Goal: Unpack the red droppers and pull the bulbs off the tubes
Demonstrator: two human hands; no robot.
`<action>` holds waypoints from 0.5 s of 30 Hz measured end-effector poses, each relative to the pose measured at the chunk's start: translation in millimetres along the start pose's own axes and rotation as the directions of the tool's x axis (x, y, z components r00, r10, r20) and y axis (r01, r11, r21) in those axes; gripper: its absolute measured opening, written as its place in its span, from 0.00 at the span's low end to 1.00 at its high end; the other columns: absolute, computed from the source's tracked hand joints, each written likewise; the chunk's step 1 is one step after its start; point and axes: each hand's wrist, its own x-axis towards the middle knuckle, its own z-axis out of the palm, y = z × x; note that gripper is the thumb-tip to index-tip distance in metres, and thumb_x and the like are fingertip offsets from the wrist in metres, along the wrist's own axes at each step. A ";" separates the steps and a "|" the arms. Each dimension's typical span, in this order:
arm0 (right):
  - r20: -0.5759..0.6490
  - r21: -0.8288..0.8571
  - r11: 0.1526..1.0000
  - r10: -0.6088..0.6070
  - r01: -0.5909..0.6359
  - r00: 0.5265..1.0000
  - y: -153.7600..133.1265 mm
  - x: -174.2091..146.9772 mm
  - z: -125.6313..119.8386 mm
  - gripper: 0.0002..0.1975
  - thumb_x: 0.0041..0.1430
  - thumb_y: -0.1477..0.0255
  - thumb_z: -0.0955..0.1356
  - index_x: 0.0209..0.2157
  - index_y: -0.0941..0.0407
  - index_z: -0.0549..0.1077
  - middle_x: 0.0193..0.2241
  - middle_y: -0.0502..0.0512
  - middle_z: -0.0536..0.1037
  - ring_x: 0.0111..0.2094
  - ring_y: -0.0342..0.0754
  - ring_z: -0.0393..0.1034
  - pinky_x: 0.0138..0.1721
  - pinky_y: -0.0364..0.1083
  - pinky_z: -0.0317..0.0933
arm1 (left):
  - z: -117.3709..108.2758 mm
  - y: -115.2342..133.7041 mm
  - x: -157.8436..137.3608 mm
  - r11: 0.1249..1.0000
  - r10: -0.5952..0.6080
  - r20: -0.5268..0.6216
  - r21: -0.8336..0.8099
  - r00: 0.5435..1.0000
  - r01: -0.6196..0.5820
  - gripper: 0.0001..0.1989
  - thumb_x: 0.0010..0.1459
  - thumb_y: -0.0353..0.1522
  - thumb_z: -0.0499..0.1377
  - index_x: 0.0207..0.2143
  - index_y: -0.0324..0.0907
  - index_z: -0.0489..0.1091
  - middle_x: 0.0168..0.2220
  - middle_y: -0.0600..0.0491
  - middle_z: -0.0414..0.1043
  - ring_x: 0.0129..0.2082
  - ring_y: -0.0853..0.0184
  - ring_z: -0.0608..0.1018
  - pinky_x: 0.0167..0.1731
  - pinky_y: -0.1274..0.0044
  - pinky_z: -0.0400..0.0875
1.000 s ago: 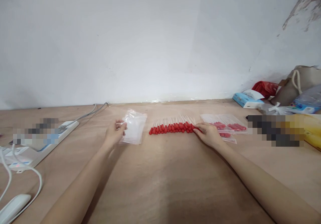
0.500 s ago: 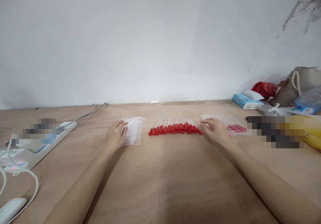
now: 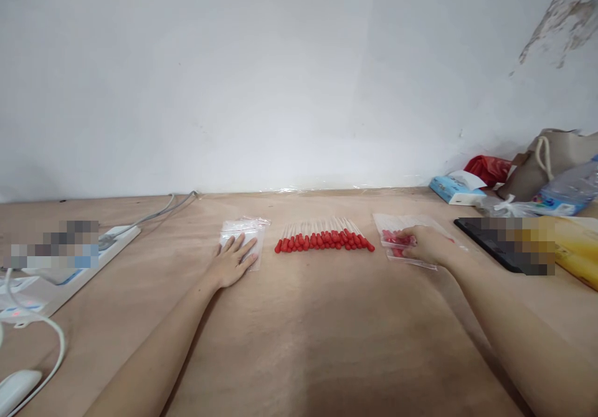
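My left hand (image 3: 232, 261) lies flat with spread fingers on a stack of clear zip bags (image 3: 255, 233). To its right, several droppers (image 3: 322, 240) with red bulbs and thin clear stems lie side by side, bulbs toward me. My right hand (image 3: 425, 245) rests on clear bags (image 3: 423, 263) that hold more red-bulbed droppers (image 3: 396, 239). Its thumb and fingers point left and are apart, touching the bags. The palm side is hidden.
A white power strip (image 3: 93, 270) with cables is at the left. On the right are a black phone-like object (image 3: 486, 242), a yellow package (image 3: 572, 242), a tissue pack (image 3: 455, 191), a plastic bottle (image 3: 572, 186) and a grey bag (image 3: 532, 161). A wall stands behind.
My left hand has moved from the bag stack's left edge to flat on top of it. My right hand has shifted right, away from the dropper row, onto the filled bags.
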 end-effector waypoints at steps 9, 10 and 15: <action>-0.157 -0.043 0.996 -0.078 0.073 0.984 -1.5 -0.2 -6.4 0.03 0.43 0.73 0.65 0.19 0.56 0.69 0.28 0.56 0.73 0.28 0.49 0.68 0.29 0.45 0.56 | -2.2 1.2 -5.3 0.994 0.102 -0.210 0.057 0.972 -0.092 0.23 0.59 0.44 0.43 0.56 0.53 0.54 0.58 0.50 0.53 0.59 0.55 0.52 0.54 0.57 0.41; -0.223 0.037 0.998 -0.035 0.045 0.974 -1.0 0.0 -10.1 0.04 0.44 0.72 0.65 0.19 0.56 0.67 0.27 0.56 0.73 0.29 0.49 0.68 0.30 0.45 0.57 | -5.6 2.4 -6.0 0.992 0.117 -0.255 0.069 0.960 -0.102 0.23 0.59 0.43 0.43 0.56 0.52 0.54 0.57 0.50 0.55 0.59 0.55 0.53 0.54 0.57 0.41; -0.469 0.414 0.905 0.301 -0.094 0.830 -3.1 -10.3 -43.6 0.06 0.53 0.66 0.61 0.26 0.53 0.60 0.26 0.56 0.72 0.27 0.49 0.69 0.28 0.48 0.62 | -28.6 14.9 -12.7 0.978 0.200 -0.481 0.048 0.854 -0.202 0.22 0.60 0.40 0.42 0.53 0.45 0.59 0.52 0.47 0.61 0.55 0.58 0.59 0.54 0.62 0.47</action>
